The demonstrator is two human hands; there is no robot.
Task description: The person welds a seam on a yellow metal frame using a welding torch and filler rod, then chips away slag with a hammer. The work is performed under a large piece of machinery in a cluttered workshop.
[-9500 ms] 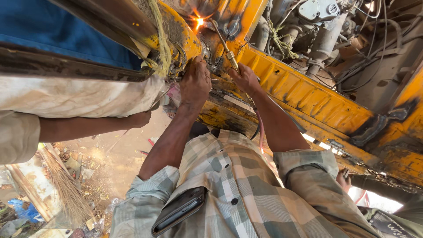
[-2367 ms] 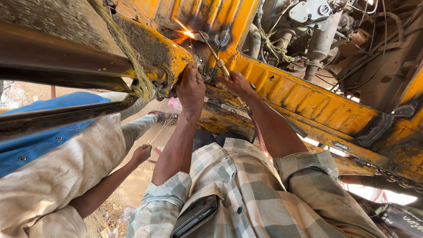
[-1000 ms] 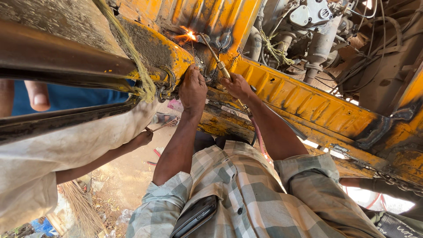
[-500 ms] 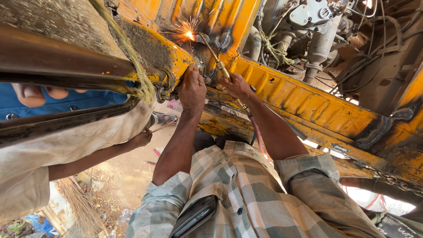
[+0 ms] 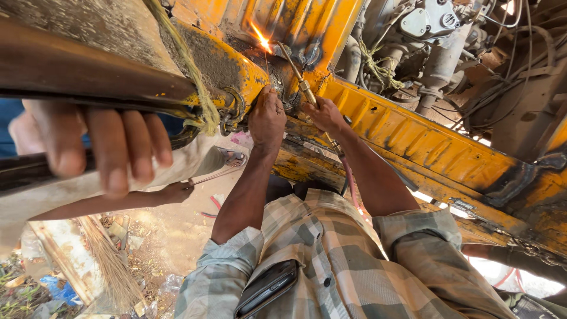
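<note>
Gas torch point(image 5: 301, 82), thin brass-coloured tube, runs diagonally in the upper centre of the frame, tip up-left, lower end in the right hand point(image 5: 323, 116). Flame point(image 5: 260, 40), bright orange-white, sits at the tip against the yellow metal frame point(image 5: 413, 136) near the top centre. Right hand is closed around the torch shaft, fingers wrapped on it. Left hand point(image 5: 267, 118) is just left of the right one, close but not touching it, fingers curled and pressed on the dark, scorched edge of the yellow frame; whether it grips anything there cannot be told. Both forearms rise from the lower centre toward the frame. A reddish hose point(image 5: 348, 180) drops from the torch along the right forearm. Checked shirt point(image 5: 354, 266), grey-green and cream, fills the lower centre and right; a dark phone point(image 5: 267, 287) sticks out of its chest pocket at the bottom centre.

Left of the frame: a rusty brown pipe point(image 5: 88, 77) lies across the upper left, tied to the yellow part with frayed yellowish rope point(image 5: 189, 71). Another person's hand point(image 5: 100, 147), blurred and large, grips a dark bar at mid left; a second arm in pale cloth reaches across below it. Upper right: grey engine parts point(image 5: 437, 35), cables and hoses. Lower left: dirt ground with litter and a straw broom point(image 5: 109, 266).
</note>
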